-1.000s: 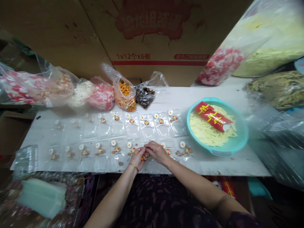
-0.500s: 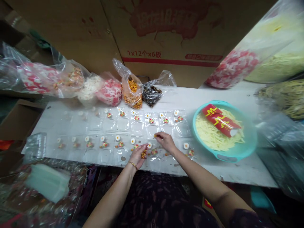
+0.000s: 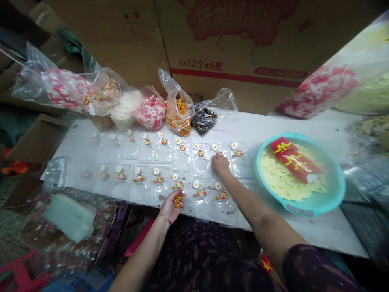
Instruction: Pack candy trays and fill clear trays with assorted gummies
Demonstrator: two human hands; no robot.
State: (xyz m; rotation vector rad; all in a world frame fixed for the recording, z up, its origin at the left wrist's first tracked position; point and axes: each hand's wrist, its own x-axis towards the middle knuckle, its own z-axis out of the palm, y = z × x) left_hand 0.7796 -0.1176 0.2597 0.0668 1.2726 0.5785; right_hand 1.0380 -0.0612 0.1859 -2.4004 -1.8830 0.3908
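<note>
My left hand (image 3: 169,207), a bangle at its wrist, is cupped palm up near the table's front edge. A small heap of orange-yellow pieces (image 3: 178,201) lies in its curled fingers. My right hand (image 3: 221,165) reaches over a clear plastic tray in the back row, fingers pointing down and drawn together; whatever is between them is hidden. Two rows of clear trays (image 3: 201,165) line the table. Many hold a white disc with an orange centre (image 3: 175,177) and a round red-and-green piece (image 3: 201,193); some also have a small orange piece beside it.
On the right stands a turquoise basin (image 3: 337,182) of pale strips with red packets (image 3: 299,162) on top. Along the back sit bags of orange pieces (image 3: 179,117), dark pieces (image 3: 204,121) and pink-white pieces (image 3: 151,113). Behind them rises a large cardboard box (image 3: 243,91).
My right hand has moved from between the two rows onto a back-row tray. My left hand has drawn back slightly toward the front edge, still cupping the orange pieces. The view has shifted.
</note>
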